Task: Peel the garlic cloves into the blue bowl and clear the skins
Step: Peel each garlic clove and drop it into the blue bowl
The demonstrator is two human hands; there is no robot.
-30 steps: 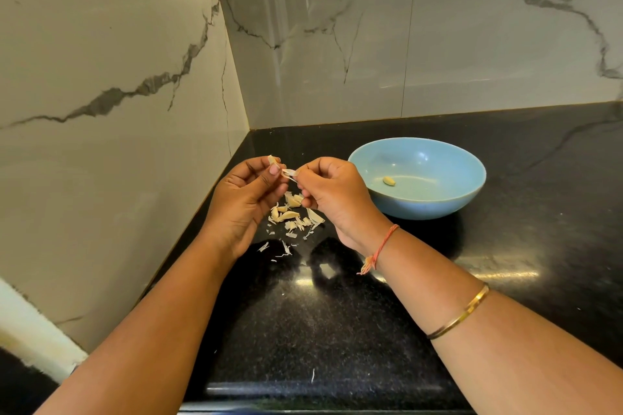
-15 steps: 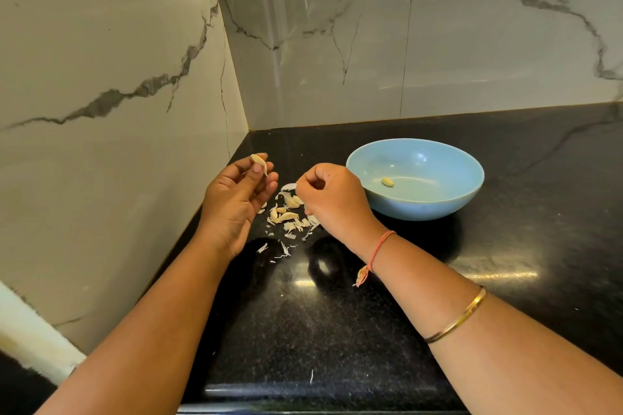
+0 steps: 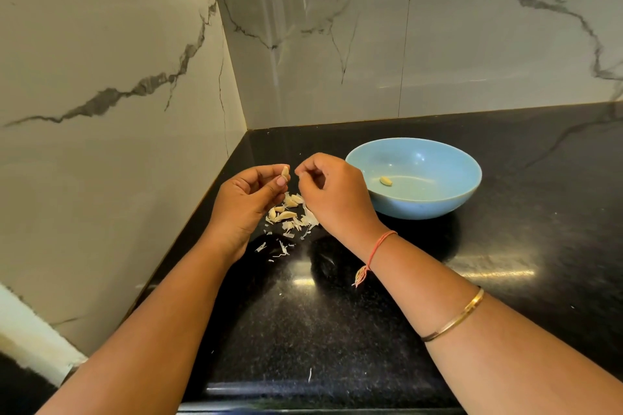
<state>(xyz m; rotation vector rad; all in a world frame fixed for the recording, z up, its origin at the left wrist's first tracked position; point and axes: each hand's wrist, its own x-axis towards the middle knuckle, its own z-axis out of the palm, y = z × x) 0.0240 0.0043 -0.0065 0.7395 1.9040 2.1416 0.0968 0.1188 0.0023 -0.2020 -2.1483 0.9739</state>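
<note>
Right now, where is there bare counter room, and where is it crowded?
Bare counter lies right of and in front of the blue bowl, and, bar a stray sliver, between the forearms. Crowded: the skin pile between the left hand and right hand.

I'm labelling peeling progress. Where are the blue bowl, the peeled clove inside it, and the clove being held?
blue bowl [image 3: 424, 207], head view, on its outer front wall.
peeled clove [image 3: 386, 181], head view, on the clove's centre.
held clove [image 3: 285, 173], head view, on its exposed part above the fingertips.
</note>
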